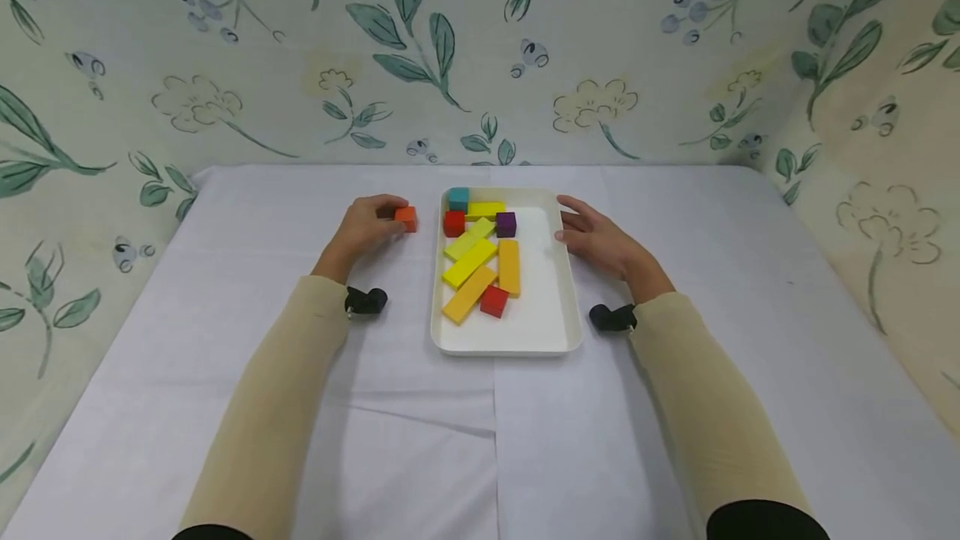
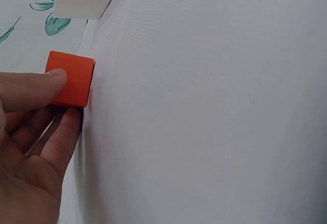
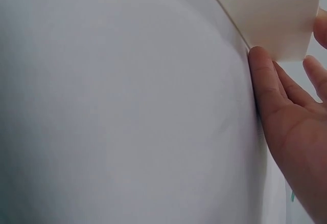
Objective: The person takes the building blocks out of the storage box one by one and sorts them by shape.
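Observation:
My left hand pinches an orange cube just left of the white tray. In the left wrist view, the thumb presses one face of the orange cube, with the fingers behind and below it. At the tray's right side, my right hand touches the edge. The right wrist view has its extended fingers against the outer wall of the tray. In the tray's left half lie several yellow blocks, two red cubes, a teal block and a purple cube.
A white cloth covers the table, with creases and a seam in front of the tray. Behind it hangs a leaf-patterned curtain. Black wrist devices sit at both sleeve cuffs.

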Motion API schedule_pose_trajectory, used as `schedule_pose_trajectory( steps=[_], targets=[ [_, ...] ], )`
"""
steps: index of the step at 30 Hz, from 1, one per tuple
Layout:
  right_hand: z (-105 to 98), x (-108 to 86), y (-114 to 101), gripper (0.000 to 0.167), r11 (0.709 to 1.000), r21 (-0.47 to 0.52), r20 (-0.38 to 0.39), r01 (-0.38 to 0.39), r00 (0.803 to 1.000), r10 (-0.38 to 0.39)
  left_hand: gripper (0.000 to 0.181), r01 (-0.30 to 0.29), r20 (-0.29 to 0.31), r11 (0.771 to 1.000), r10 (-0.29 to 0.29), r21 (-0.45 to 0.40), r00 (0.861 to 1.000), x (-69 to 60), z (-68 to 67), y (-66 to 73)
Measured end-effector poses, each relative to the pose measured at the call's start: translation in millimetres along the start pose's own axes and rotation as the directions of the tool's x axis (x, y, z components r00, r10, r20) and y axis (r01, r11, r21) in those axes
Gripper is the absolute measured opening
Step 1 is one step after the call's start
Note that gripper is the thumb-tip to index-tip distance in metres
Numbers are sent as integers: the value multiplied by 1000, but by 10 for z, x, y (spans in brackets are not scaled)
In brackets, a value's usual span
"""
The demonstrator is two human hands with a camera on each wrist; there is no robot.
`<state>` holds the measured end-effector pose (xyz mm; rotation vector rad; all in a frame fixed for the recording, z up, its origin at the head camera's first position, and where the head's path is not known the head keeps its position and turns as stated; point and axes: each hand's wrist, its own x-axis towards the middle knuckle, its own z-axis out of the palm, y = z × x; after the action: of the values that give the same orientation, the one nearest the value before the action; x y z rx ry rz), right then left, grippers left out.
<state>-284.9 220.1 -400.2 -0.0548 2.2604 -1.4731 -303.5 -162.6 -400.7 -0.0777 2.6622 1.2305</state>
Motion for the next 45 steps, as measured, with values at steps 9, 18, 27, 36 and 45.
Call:
schedule_pose_trajectory(
  steps=[9,18,27,36,45],
  targets=[
    [17,26,17,78,1000,-5,-7,16,1000,-16,47,21,-16,1000,-21,-11,1000,23,29,-18],
    [22,36,14,78,1000,23,6,17,1000,-18,51,26,-3,1000,-26,-5,1000,-6,11,3],
    [16,40,-2,79,1000,-9,12,-5,1000,5,55,-123,-52,985,130,121,990,-121,28,231],
    [33,18,-18,79,1000,-21,0,8,1000,-8,39,-266,2,926,275,267,961,-200,133,579],
    [14,3,-11,79,1000,8,16,18,1000,-18,35,-291,51,898,291,329,955,-97,274,757]
  ],
)
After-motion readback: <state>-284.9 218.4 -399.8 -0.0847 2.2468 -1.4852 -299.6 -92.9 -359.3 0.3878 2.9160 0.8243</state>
